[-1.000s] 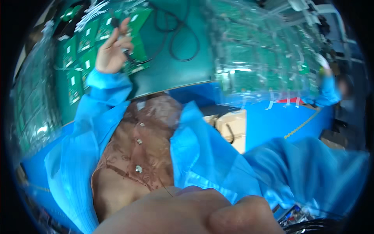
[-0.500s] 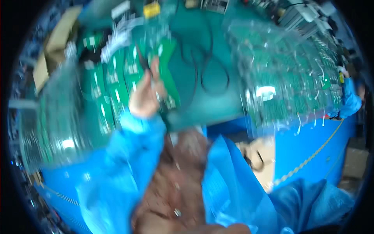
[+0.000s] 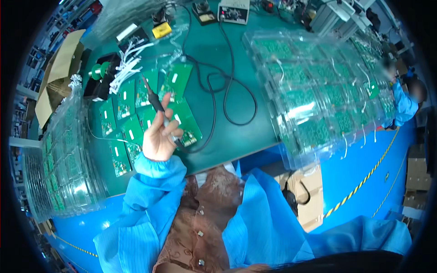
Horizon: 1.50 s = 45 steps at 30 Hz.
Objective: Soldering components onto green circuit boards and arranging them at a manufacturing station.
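Observation:
My left hand [image 3: 159, 140] is palm up with its fingers curled round a soldering iron [image 3: 156, 103]. The iron's thin tip points up and to the left, away from me, and its black cable [image 3: 214, 109] runs from the rear end across the table. Beneath and around the hand lie several green circuit boards [image 3: 185, 119] in rows. A thin pale wire [image 3: 109, 138] stretches over the boards at the left, close to the hand. My right sleeve [image 3: 359, 236] reaches off to the lower right; its hand is outside the view.
Clear trays of circuit boards [image 3: 302, 98] are stacked at the right, with more trays [image 3: 68, 159] at the left. White cables [image 3: 129, 68], a black box [image 3: 101, 88], a yellow sponge [image 3: 162, 30] and a soldering station [image 3: 233, 12] stand farther back. Another person [image 3: 404, 102] works at far right.
The view has steadied from a blur and shifted, so the table sits lower. My left hand still holds the soldering iron and appears slightly lower and to the left.

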Each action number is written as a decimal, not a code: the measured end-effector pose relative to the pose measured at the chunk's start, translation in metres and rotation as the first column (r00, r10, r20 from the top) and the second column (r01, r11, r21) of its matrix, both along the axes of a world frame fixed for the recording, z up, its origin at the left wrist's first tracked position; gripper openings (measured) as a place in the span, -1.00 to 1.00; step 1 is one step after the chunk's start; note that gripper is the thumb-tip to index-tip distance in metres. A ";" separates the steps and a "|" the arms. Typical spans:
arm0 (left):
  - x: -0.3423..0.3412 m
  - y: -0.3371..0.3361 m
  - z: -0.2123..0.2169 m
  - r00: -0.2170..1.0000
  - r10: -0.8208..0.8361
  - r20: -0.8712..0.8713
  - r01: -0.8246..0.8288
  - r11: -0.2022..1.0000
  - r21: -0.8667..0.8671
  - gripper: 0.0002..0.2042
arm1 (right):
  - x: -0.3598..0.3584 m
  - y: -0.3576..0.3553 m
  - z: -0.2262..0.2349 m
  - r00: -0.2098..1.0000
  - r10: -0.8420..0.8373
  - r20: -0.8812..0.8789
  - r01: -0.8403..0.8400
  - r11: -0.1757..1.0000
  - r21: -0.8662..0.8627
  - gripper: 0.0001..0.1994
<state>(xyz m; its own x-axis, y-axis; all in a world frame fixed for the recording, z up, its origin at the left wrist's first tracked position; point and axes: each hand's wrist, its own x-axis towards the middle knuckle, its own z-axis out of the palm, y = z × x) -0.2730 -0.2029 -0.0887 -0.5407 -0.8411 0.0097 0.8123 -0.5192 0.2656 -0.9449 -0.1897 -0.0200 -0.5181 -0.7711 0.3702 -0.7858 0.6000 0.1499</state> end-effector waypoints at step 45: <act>0.020 -0.058 0.031 0.644 0.345 0.682 -0.404 0.911 -0.080 -0.51 | -0.258 -0.100 -0.123 0.816 -0.327 0.477 0.533 0.746 -0.400 -0.01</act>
